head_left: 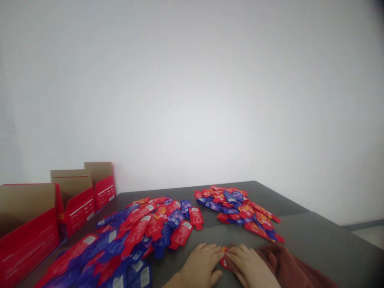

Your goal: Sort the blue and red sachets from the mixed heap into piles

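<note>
Near the front edge of the dark table, a small red sachet (223, 263) with an orange end lies mostly hidden under my fingers. My left hand (201, 266) comes at it from the left, fingers bent and pressed together, fingertips at its edge. From the other side my right hand (249, 265) covers much of it, fingers closed over it. Left of my hands spreads a big heap of red and blue sachets (136, 228) with white barcode labels. A second, smaller heap of similar sachets (231, 202) lies farther back, to the right.
Three open red cardboard boxes stand in a row at the left: a near box (33, 240), a middle box (80, 210) and a far box (105, 190). Brown-red cloth (288, 266) bunches beside my right hand. Behind the table (303, 230) rises a white wall (192, 100).
</note>
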`<act>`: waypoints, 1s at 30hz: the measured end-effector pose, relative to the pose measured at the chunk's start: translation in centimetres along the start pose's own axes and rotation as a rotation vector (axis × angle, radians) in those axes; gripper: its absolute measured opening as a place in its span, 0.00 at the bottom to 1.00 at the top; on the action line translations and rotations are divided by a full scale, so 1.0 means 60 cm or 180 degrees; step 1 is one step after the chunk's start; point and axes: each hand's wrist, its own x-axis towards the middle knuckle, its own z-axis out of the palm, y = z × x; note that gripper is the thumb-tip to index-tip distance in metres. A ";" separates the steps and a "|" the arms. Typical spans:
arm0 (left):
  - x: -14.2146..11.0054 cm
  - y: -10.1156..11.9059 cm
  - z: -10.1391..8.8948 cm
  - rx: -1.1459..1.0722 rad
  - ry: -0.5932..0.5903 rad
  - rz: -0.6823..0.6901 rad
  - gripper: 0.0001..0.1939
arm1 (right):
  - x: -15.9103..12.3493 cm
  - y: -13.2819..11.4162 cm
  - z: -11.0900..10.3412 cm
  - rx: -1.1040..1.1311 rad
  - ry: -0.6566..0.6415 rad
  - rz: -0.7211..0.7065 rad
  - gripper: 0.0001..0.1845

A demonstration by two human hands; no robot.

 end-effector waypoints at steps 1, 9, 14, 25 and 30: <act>0.005 0.002 0.000 0.0050 0.0014 -0.0006 0.23 | 0.001 -0.001 0.002 -0.0041 0.0014 0.0089 0.17; 0.017 0.012 -0.013 0.0818 -0.0221 -0.0267 0.09 | -0.009 0.058 -0.032 0.0041 0.0550 0.0678 0.18; 0.002 0.002 -0.027 0.1130 -0.0122 -0.0658 0.12 | -0.025 0.057 -0.016 0.0009 0.0251 0.0758 0.28; -0.005 -0.006 -0.010 -0.0263 0.0522 -0.0888 0.16 | 0.027 -0.009 0.003 -0.0254 0.0010 0.0304 0.21; -0.008 -0.020 -0.008 -0.0268 0.0262 -0.1041 0.25 | 0.032 -0.034 0.032 0.0047 -0.0071 -0.0381 0.21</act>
